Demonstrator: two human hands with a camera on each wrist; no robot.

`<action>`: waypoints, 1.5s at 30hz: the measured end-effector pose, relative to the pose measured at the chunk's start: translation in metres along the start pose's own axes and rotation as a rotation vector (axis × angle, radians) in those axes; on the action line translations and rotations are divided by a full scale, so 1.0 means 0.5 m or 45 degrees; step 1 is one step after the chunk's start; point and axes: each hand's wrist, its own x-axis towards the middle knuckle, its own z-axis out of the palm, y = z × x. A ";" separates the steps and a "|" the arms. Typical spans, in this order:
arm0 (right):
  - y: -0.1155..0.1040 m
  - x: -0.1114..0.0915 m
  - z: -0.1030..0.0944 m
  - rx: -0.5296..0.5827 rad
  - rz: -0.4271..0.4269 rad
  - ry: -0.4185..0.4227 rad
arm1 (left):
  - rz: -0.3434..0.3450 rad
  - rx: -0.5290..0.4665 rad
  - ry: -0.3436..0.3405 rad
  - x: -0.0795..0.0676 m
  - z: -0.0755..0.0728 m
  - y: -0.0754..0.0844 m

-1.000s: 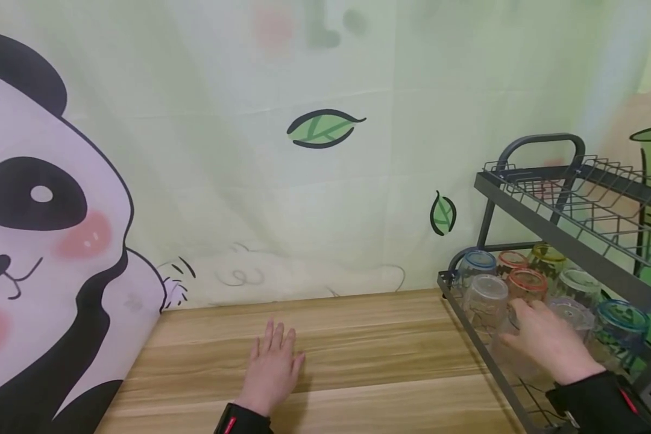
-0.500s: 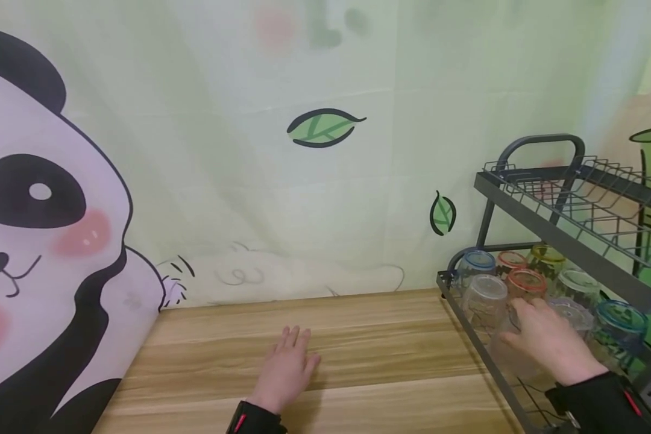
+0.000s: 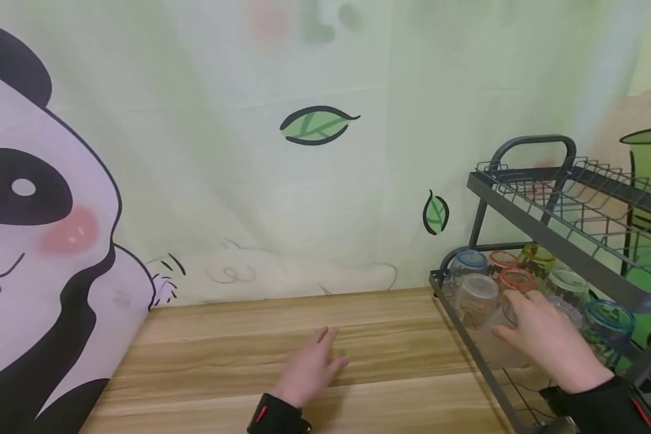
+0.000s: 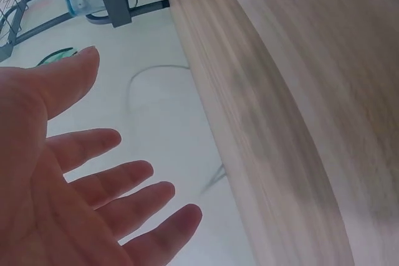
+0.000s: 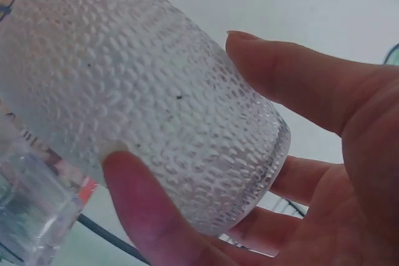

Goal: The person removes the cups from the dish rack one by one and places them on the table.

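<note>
On the lower tier of the rack, my right hand point(image 3: 548, 337) grips a clear textured glass point(image 5: 156, 91) near its base. In the right wrist view the thumb and fingers wrap the glass from both sides. Several upturned glasses stand around it: a clear one point(image 3: 475, 295) to the left, a red-based one point(image 3: 516, 278) behind, and a blue-based one point(image 3: 607, 322) to the right. My left hand point(image 3: 310, 369) hovers over the wooden table with its fingers spread and holds nothing; the left wrist view shows the bare palm point(image 4: 37, 179).
The dark metal rack point(image 3: 553, 238) has two tiers, and its upper wire shelf point(image 3: 580, 205) overhangs the glasses. A wooden table point(image 3: 239, 355) runs to its left. Behind hangs a pale green cloth point(image 3: 222, 150) with a panda print point(image 3: 43, 241).
My left hand has moved to the right across the table. The glass in my right hand has risen slightly. The head view has shifted a little to the right.
</note>
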 end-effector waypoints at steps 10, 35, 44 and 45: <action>-0.062 -0.018 -0.020 0.050 -0.054 0.059 | 0.002 -0.134 -0.098 0.006 0.010 0.011; -0.186 0.000 -0.008 0.343 -0.107 0.082 | -0.022 -0.845 -0.276 0.008 0.010 0.053; -0.223 0.008 0.004 0.432 -0.125 0.104 | 0.000 -1.470 -0.399 0.009 0.008 0.071; -0.226 0.008 0.007 0.444 -0.128 0.104 | -0.001 -1.544 -0.403 0.009 0.008 0.073</action>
